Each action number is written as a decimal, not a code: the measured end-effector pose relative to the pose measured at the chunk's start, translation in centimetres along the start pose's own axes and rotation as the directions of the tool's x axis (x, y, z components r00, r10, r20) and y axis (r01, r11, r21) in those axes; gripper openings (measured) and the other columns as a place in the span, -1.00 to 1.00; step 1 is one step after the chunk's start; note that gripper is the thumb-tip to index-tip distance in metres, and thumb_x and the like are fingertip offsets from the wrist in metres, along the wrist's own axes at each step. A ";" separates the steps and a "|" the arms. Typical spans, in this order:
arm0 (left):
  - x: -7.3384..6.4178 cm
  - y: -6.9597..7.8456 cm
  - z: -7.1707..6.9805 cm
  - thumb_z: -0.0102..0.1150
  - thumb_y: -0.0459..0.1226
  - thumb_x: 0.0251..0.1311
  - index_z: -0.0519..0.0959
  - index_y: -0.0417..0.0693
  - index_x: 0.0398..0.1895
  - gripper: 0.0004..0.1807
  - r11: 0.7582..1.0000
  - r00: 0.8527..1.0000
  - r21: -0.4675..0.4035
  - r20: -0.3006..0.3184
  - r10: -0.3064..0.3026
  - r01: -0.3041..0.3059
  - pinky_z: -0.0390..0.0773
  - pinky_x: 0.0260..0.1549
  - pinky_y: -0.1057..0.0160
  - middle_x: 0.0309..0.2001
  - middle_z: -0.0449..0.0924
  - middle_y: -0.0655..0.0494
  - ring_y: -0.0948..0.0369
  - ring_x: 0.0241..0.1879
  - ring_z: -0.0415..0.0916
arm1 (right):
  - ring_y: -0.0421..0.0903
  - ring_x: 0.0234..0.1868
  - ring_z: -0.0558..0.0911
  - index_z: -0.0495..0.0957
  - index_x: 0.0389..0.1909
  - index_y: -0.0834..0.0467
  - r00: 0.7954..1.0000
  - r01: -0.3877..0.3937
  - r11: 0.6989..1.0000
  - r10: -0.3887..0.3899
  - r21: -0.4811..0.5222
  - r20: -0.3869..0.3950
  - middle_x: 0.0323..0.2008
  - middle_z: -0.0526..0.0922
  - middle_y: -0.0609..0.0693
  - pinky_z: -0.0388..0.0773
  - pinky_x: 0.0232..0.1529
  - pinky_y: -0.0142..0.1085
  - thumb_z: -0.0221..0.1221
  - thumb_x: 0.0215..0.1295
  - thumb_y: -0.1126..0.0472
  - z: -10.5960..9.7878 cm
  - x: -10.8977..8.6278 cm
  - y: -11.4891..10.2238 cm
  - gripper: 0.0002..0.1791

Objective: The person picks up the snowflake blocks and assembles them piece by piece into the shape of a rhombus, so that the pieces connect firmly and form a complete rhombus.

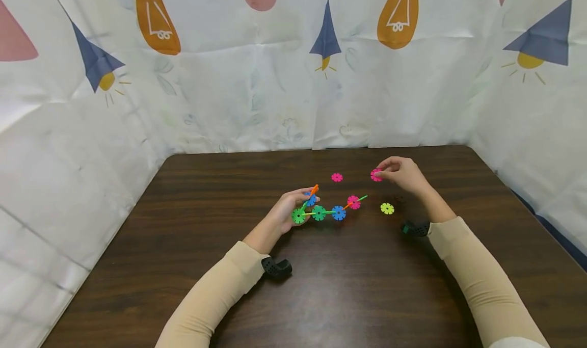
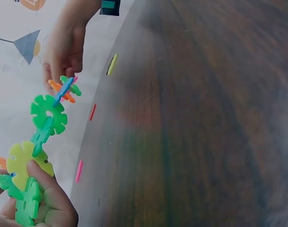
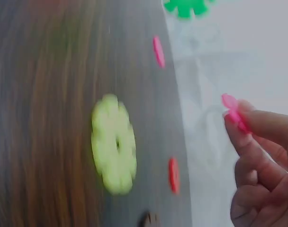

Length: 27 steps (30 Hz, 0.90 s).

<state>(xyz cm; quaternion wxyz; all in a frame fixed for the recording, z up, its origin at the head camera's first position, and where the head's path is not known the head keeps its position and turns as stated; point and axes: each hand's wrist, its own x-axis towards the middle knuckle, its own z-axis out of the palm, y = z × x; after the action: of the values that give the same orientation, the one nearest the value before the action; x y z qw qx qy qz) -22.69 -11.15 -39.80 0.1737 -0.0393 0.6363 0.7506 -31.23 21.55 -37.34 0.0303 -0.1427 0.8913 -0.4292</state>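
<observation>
My left hand (image 1: 285, 210) grips one end of a chain of notched plastic snowflake discs (image 1: 318, 213), coloured green, yellow, blue, orange and pink. In the left wrist view the thumb presses beside a yellow disc (image 2: 22, 163) and a green disc (image 2: 28, 203). The chain's other end reaches right, above the table. Farther right, my right hand (image 1: 405, 175) pinches a single pink snowflake disc (image 1: 376, 175) between thumb and fingertips. That disc is apart from the chain, and the right wrist view shows it nearly edge-on.
On the dark wooden table (image 1: 348, 297) lie a loose pink disc (image 1: 337, 177), a yellow-green disc (image 1: 387, 208), a red disc (image 3: 174, 175) and a small brown piece (image 3: 148, 219). A patterned white curtain (image 1: 275, 93) hangs behind the table's far edge.
</observation>
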 end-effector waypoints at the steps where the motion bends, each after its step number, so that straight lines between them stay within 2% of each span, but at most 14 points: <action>1: 0.0 0.0 0.0 -0.04 -0.32 0.47 0.45 -0.10 0.43 -0.51 1.000 1.000 -0.002 -0.001 -0.004 0.004 0.51 -0.34 0.27 0.04 0.70 0.03 0.26 -0.28 0.52 | 0.26 -0.09 0.62 0.61 0.04 0.32 1.000 0.002 1.000 -0.002 0.027 0.001 -0.26 0.76 0.09 0.54 -0.13 -0.07 0.30 0.44 0.13 0.4 0.0 -0.3 -0.66; 5: -0.1 -0.2 0.0 -0.04 -0.31 0.47 0.45 -0.10 0.44 -0.51 1.000 1.000 0.004 0.006 -0.009 0.009 0.52 -0.31 0.26 0.02 0.70 0.07 0.25 -0.26 0.52 | 0.29 0.00 0.61 0.63 0.07 0.32 1.000 -0.002 0.990 0.002 0.141 0.001 -0.25 0.78 0.05 0.54 -0.02 0.03 0.30 0.44 0.11 1.8 0.1 -2.0 -0.62; 8: 0.0 -0.2 0.0 -0.03 -0.31 0.47 0.45 -0.10 0.44 -0.51 1.000 1.000 0.007 0.012 -0.007 0.007 0.52 -0.32 0.26 0.02 0.69 0.07 0.25 -0.26 0.52 | 0.22 0.04 0.63 0.64 0.08 0.32 1.000 0.001 0.977 -0.002 0.214 0.001 -0.22 0.79 0.02 0.53 0.07 0.07 0.31 0.43 0.08 2.7 0.3 -3.4 -0.60; 14: 0.0 -0.1 -0.1 -0.03 -0.32 0.47 0.45 -0.09 0.44 -0.51 1.000 1.000 -0.005 0.007 -0.008 0.008 0.51 -0.37 0.30 0.00 0.70 0.08 0.27 -0.32 0.53 | 0.02 -0.09 0.70 0.67 0.03 0.31 1.000 0.021 0.958 -0.024 0.285 0.005 -0.22 0.79 0.03 0.57 -0.03 -0.04 0.36 0.38 0.08 4.5 0.9 -5.3 -0.61; 17: 0.0 -0.1 -0.1 -0.03 -0.31 0.46 0.46 -0.09 0.43 -0.51 1.000 1.000 -0.003 0.003 -0.010 0.010 0.51 -0.36 0.30 0.00 0.70 0.09 0.27 -0.31 0.53 | 0.08 -0.09 0.69 0.68 0.01 0.30 0.999 0.035 0.954 -0.037 0.297 0.001 -0.22 0.79 0.09 0.57 -0.07 -0.03 0.37 0.37 0.10 5.4 1.2 -5.9 -0.64; 20: 0.0 -0.1 -0.1 -0.03 -0.30 0.46 0.46 -0.10 0.42 -0.51 1.000 1.000 -0.007 0.002 -0.012 0.012 0.51 -0.34 0.28 0.01 0.70 0.08 0.25 -0.28 0.53 | 0.26 -0.04 0.63 0.69 0.00 0.29 0.998 0.051 0.951 -0.055 0.305 0.003 -0.22 0.78 0.15 0.54 -0.07 0.03 0.37 0.37 0.12 6.1 1.3 -6.3 -0.66; 23: 0.1 -0.1 -0.1 -0.04 -0.30 0.47 0.45 -0.12 0.42 -0.51 1.000 1.000 -0.012 0.008 -0.016 0.016 0.51 -0.33 0.28 0.03 0.69 0.06 0.25 -0.26 0.52 | 0.36 -0.03 0.57 0.69 0.00 0.28 0.998 0.050 0.950 -0.057 0.309 0.013 -0.25 0.78 0.13 0.51 -0.09 0.07 0.37 0.36 0.12 6.8 1.4 -6.6 -0.66; 27: 0.1 -0.2 -0.1 -0.04 -0.30 0.48 0.44 -0.14 0.43 -0.51 1.000 1.000 -0.010 0.012 -0.018 0.019 0.51 -0.32 0.29 0.01 0.69 0.08 0.22 -0.19 0.50 | 0.35 -0.09 0.56 0.70 0.00 0.29 0.998 0.045 0.956 -0.054 0.291 0.023 -0.31 0.78 0.05 0.52 -0.11 0.05 0.38 0.35 0.13 7.7 1.6 -7.0 -0.65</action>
<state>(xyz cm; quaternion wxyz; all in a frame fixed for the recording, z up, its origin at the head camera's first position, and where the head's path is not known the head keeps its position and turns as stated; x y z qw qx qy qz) -22.75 -11.18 -40.04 0.1841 -0.0417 0.6310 0.7524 -29.78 11.10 -36.64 0.0537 -0.1654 0.8142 -0.5540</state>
